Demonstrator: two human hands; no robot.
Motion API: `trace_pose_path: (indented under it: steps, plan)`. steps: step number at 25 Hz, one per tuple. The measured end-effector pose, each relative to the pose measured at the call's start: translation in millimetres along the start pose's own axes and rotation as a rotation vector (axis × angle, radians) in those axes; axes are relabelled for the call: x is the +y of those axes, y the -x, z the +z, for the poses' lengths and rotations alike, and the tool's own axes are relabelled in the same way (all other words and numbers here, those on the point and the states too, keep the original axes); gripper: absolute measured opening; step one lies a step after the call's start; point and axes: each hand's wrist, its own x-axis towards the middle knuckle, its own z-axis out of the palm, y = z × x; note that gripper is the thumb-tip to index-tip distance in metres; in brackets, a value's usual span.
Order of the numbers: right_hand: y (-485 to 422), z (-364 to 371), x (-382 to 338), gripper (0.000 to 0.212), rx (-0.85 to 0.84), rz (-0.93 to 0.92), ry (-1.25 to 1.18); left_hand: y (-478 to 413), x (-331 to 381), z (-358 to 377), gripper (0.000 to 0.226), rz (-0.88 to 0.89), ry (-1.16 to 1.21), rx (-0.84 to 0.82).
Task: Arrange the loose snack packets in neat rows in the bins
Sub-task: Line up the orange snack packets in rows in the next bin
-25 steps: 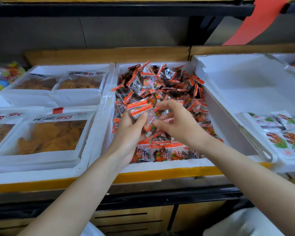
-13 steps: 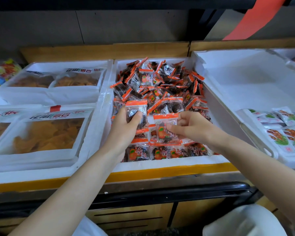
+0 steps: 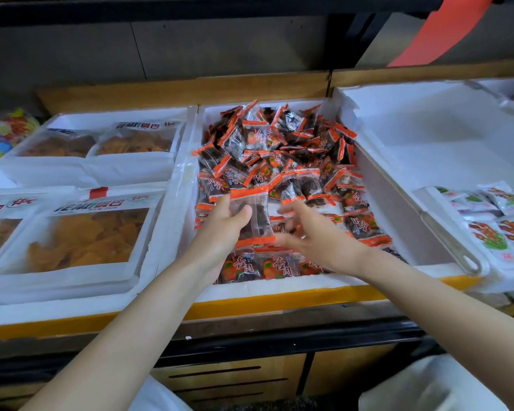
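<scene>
While my left hand pinched one snack packet above the middle bin | my right hand hovered beside it, fingers spread | I judged it should lie flat, seams square with the neat row just below my grip.

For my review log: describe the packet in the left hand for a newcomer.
Find the middle white bin heaped with orange-edged packets. At its near end the left hand holds one packet upright; only it is lifted above the pile.
</scene>
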Motion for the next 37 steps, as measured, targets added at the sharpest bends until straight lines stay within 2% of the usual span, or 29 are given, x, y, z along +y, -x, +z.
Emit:
trace_pose_path:
  steps: [3,6,9,11,13,15,17,21,23,25,27,29,32,34,37]
  plan:
    - [2.5,-0.9,-11.6,0.05,0.125,-0.114,-0.258,2.8,10.0,-0.3,0.025,-0.065,0.103,-0.094]
    - [1.5,-4.5,-16.2,0.058,0.173,-0.215,-0.205,5.9,13.8,-0.5,0.029,-0.122,0.099,-0.165]
    - [0.0,-9.8,-17.2,0.035,0.216,-0.262,-0.225,13.5,17.2,5.5,0.043,-0.174,0.169,-0.285]
    - [-0.8,-13.4,-14.6,0.024,0.259,-0.218,-0.28,13.8,19.1,9.7,0.05,-0.193,0.221,-0.287]
    - [-1.3,-17.1,-8.6,0.024,0.3,-0.134,-0.321,12.3,17.8,11.0,0.037,-0.118,0.138,-0.21]
    - [1.2,-22.2,-3.3,0.03,0.253,-0.049,-0.467,12.7,16.8,11.6,0.023,-0.026,0.045,-0.123]
    - [6.0,-28.6,0.6,0.038,0.176,0.013,-0.572,13.8,14.8,12.2,0.022,0.038,0.029,-0.09]
    - [17.0,-41.0,0.1,0.027,0.209,-0.023,-0.375,7.8,17.9,17.3,0.014,0.197,-0.194,-0.078]
    - [19.3,-44.6,1.0,0.025,0.208,0.007,-0.427,5.1,20.4,26.3,0.021,0.198,-0.181,-0.091]
    - [21.9,-46.5,1.5,0.011,0.176,0.054,-0.57,4.6,23.7,34.8,0.024,0.163,-0.103,-0.123]
    - [23.1,-49.9,7.3,0.012,0.187,0.092,-0.633,3.6,25.2,38.2,0.021,0.168,-0.184,-0.145]
    - [21.6,-56.0,15.2,0.018,0.251,0.091,-0.571,0.4,22.0,34.2,0.012,0.212,-0.392,-0.218]
    - [11.9,-64.1,28.5,0.022,0.319,0.07,-0.299,-7.2,8.2,20.2,0.005,0.244,-0.697,-0.338]
    - [3.6,-60.5,31.9,0.022,0.204,0.007,-0.042,-11.1,-2.8,11.8,0.023,0.2,-0.827,-0.391]
    - [-6.0,-40.1,33.9,0.017,-0.083,-0.079,0.219,-12.6,-10.9,6.4,0.039,0.211,-0.979,-0.459]
